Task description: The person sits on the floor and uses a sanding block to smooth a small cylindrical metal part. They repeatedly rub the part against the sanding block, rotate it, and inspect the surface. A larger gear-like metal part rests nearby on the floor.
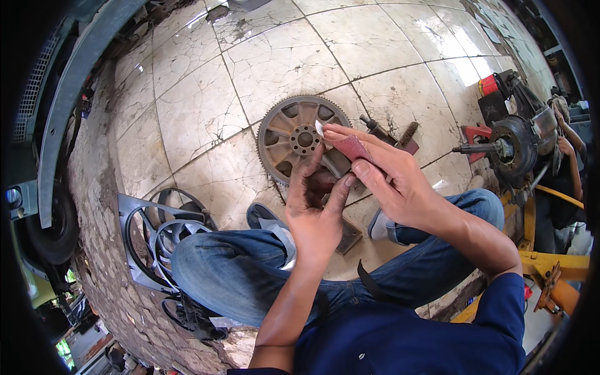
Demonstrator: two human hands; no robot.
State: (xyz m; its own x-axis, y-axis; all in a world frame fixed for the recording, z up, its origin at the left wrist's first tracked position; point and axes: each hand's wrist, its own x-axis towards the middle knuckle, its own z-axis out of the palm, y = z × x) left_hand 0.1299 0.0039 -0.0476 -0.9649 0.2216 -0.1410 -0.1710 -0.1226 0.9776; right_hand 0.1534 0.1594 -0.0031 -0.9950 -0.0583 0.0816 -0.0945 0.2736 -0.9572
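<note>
My right hand (390, 172) pinches a folded piece of red sandpaper (351, 149) between thumb and fingers. Just left of it, my left hand (320, 203) curls, palm up, around a small grey metal part (337, 164), largely covered by my fingers; its exact kind cannot be made out. Dark grime coats the left fingers. Behind both hands a toothed flywheel (281, 139) lies flat on the tiles, its bolt-holed centre showing past my left fingertips.
A brush (409, 133) and a dark metal tool (377, 129) lie beyond my right hand. Between my feet sits a metal block (350, 240). A fan shroud (125, 212) is at left. At right stand a hub assembly (512, 142), a yellow frame (553, 265) and another person's arm (569, 150).
</note>
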